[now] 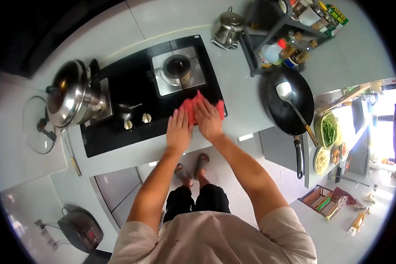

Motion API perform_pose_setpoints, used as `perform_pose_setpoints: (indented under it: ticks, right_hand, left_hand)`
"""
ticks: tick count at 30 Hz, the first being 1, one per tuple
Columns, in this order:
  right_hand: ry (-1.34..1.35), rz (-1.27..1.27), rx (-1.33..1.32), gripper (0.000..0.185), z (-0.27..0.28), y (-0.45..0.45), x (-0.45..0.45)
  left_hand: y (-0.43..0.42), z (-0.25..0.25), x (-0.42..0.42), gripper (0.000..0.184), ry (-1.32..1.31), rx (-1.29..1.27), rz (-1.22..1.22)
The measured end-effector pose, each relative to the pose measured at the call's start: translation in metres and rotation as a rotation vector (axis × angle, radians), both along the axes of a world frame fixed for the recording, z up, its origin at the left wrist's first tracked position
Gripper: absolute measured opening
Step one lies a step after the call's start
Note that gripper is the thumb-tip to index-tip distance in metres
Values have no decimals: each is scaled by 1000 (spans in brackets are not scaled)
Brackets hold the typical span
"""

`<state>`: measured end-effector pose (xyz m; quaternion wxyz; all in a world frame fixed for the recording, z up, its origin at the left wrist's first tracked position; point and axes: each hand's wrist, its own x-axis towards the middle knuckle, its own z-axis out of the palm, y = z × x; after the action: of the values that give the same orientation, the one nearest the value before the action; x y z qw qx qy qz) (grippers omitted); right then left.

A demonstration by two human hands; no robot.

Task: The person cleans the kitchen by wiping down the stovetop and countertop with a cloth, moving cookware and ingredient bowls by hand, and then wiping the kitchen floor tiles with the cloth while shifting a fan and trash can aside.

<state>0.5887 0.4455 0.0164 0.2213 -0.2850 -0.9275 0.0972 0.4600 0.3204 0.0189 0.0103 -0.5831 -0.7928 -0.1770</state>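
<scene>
A bunched red cloth [220,111] lies on the front right corner of the black glass gas stove [134,90]. My right hand [209,119] is pressed onto it, with the cloth gathered around the fingers and sticking out past them. Beside it, my left hand [179,130] rests on the stove's front edge, fingers straight and close together, its right side touching the cloth. Just behind both hands is the right burner [177,68], set in a square steel tray. Two control knobs [146,118] are to the left of my left hand.
A lidded steel pot [70,94] stands on the left burner. To the right, a wok [279,108] holds a spatula [284,90]. A steel kettle [229,28] and a rack of bottles [275,50] stand at the back. A glass lid [33,127] is far left.
</scene>
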Motion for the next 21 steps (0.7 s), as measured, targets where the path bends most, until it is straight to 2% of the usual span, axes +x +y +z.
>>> perform_pose_setpoints:
  ticks: [3,4,7,8,11,12,14,15,17,19,21]
  right_hand:
    - [-50,-15,67,43,11,-41,11]
    - [-81,-31,111,42,12,-45,8]
    - [26,25,-63,40,14,-36,-35]
    - [53,26,-25,36,2,-30,-51]
    - [11,36,-152,34,3,-23,-78]
    - [55,22,-129,33,4,-22,-84]
    - [169,-62,83,34,31,-18,-102]
    - [229,-100,192,35,40,-15,-113]
    - [40,-106,259,45,30,-12,-135]
    - [-153,-157,281,50,12,-11,-157]
    - [-135,-196,219,51,2,-11,-168]
  left_hand:
    - [-46,5,-6,65,69,-65,-73]
    - [-48,11,-11,60,149,-5,-61]
    - [-24,21,-42,50,204,-97,37]
    - [-17,22,-55,42,260,-46,25]
    - [-4,30,-77,45,56,-136,34]
    - [3,37,-82,47,21,-29,59]
    - [26,56,-92,49,-13,222,88]
    - [39,64,-101,42,-14,351,103]
    - [59,59,-128,38,202,332,26]
    - [64,5,-155,43,149,5,-81]
    - [66,-3,-164,45,102,41,-113]
